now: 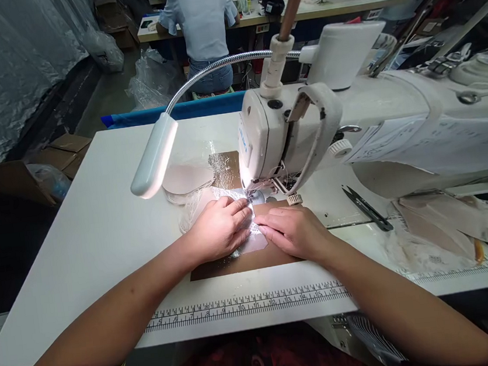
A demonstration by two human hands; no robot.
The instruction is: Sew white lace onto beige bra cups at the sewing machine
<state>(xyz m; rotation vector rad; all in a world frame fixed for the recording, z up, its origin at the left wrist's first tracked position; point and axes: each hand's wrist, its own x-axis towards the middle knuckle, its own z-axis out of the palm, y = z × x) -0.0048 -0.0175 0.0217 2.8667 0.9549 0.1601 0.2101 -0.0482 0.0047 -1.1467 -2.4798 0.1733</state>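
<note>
My left hand (220, 227) lies on a piece of white lace fabric (193, 203), fingers held together and pressing it flat just left of the needle of the white sewing machine (291, 133). My right hand (291, 230) rests beside it, fingers flat and pointing left, pinning the same fabric onto the brown plate (235, 264) under the machine. The fingertips of both hands nearly meet just in front of the presser foot (250, 195). A beige cup-shaped piece (186, 178) lies behind the lace.
A gooseneck lamp (153, 155) hangs over the work on the left. Black thread snips (368, 209) lie right of the machine, with more beige and lace pieces (447, 224) further right. A ruler strip (244, 306) runs along the table's front edge. Another person (202, 23) sits at a far bench.
</note>
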